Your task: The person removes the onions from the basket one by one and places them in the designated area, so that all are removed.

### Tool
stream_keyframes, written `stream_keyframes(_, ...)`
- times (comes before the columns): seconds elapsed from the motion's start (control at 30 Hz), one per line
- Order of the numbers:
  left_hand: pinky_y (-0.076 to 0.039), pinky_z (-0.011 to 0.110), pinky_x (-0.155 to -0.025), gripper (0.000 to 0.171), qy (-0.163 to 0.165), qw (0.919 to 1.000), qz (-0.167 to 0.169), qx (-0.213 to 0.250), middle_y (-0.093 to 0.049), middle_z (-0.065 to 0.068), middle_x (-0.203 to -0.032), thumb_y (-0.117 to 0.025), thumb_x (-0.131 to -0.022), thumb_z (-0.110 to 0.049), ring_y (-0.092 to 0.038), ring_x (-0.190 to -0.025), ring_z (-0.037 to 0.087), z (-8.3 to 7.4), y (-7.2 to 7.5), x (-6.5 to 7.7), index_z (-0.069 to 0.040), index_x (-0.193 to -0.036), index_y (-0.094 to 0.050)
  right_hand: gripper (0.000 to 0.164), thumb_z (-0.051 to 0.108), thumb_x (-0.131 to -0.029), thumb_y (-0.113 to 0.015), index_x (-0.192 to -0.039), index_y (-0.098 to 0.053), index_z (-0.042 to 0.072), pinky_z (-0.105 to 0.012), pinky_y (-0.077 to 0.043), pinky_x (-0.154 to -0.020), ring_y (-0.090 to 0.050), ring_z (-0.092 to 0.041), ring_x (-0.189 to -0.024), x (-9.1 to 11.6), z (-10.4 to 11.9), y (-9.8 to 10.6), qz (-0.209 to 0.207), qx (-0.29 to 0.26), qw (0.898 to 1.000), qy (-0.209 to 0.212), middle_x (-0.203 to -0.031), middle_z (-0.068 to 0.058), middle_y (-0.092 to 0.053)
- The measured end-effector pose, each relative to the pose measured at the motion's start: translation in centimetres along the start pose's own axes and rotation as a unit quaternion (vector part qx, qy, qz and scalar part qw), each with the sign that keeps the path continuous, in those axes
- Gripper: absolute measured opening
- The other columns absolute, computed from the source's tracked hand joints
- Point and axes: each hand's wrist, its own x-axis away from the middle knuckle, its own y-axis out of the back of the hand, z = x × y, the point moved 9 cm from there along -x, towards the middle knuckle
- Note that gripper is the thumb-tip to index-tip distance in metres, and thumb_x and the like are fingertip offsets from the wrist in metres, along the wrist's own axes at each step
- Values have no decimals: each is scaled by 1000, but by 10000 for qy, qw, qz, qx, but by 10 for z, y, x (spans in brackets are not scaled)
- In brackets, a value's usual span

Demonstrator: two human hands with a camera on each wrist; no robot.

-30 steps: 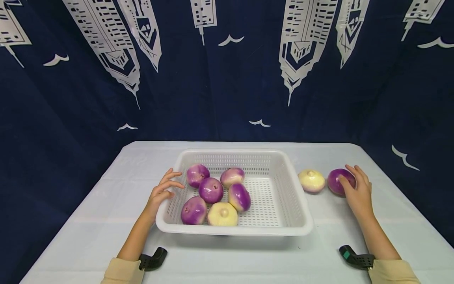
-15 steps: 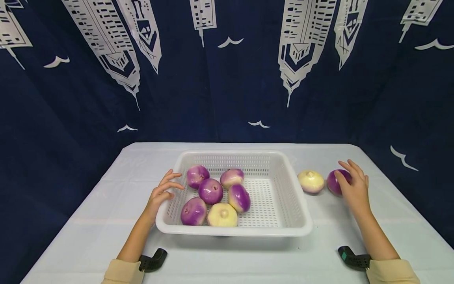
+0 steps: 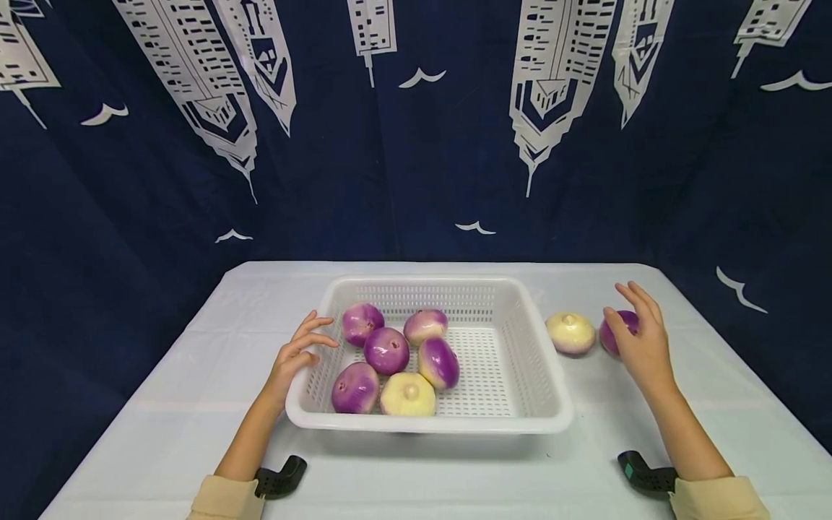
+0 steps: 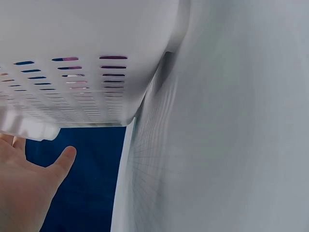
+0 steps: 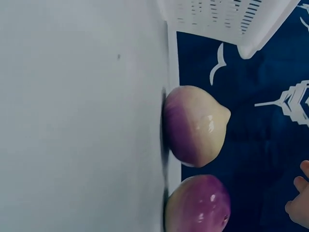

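Observation:
My right hand (image 3: 645,348) hovers over a purple turnip (image 3: 608,339) on the table, partly covering it in the head view. In the right wrist view the fingertips (image 5: 300,183) are apart from that turnip (image 5: 199,205), holding nothing. Just left of it sits a pale-topped turnip (image 3: 570,332), purple underneath. At the white basket's (image 3: 520,423) left side is my left hand (image 3: 291,361), its fingers spread near the rim; whether they touch it I cannot tell. Inside the basket lie several turnips (image 3: 386,351), most showing purple, one with its pale end up.
A white cloth covers the table (image 3: 455,477). Behind hangs a dark blue curtain (image 3: 403,159) with white tower and bird prints. Each wrist carries a black strap device (image 3: 281,477). The basket's slotted wall (image 4: 91,82) stands close beside the left wrist.
My right hand has come off the purple turnip, moving up and slightly left. That turnip sits a little further left than a second ago. The left hand stays where it was.

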Motion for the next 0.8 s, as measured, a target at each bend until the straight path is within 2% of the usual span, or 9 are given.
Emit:
stream_keyframes(0.13, 3, 65, -106, 32, 8, 10000, -4, -18, -47, -13, -126, -39, -69, 1, -2, -141, 25, 0, 1, -1, 0, -88, -64, 53, 23, -92, -47, -141, -31, 13, -57, -12, -111, -16, -31, -140, 2, 12, -1, -4, -36, 9999, 111, -149, -12, -24)
stream_keyframes(0.3, 4, 65, -106, 31, 26, 10000, 12, -38, -47, -13, -126, -39, -69, 1, -4, -141, 20, 1, 1, -1, 9, -90, -60, 56, 23, -92, -47, -143, -27, 17, -59, -12, -110, -15, -32, -140, 6, 26, -2, 15, -102, 9998, 169, -149, -13, -23)
stream_keyframes(0.5, 3, 65, -106, 32, 48, 10000, 7, -68, -46, -14, -127, -38, -69, 1, -7, -140, 11, 1, 0, 0, 10, -91, -59, 57, 18, -90, -50, -142, -28, 17, -57, -14, -110, -18, -31, -139, 11, 46, -2, -34, -221, 9986, 471, -147, -14, -26)
stream_keyframes(0.67, 3, 65, -106, 32, 63, 10000, -9, -53, -46, -13, -127, -38, -69, 1, -4, -141, 18, 1, 0, 0, 6, -90, -62, 57, 16, -89, -51, -142, -29, 16, -58, -14, -110, -20, -30, -138, 16, 60, -6, 14, -289, 9967, 760, -146, -16, -28)
stream_keyframes(0.77, 2, 66, -106, 32, 51, 10000, -3, -82, -46, -11, -128, -37, -69, 2, -4, -141, 21, 0, 0, 0, 8, -90, -61, 58, 14, -88, -53, -141, -31, 15, -61, -14, -108, -22, -30, -137, 19, 66, -9, 23, -270, 9951, 953, -145, -17, -30)
stream_keyframes(0.8, 2, 66, -106, 32, 44, 9999, -2, -94, -46, -10, -128, -37, -69, 2, -4, -141, 22, 0, 0, 0, 9, -90, -60, 58, 14, -88, -53, -141, -31, 15, -62, -15, -107, -24, -25, -138, 20, 68, -10, 27, -270, 9945, 1013, -144, -17, -31)
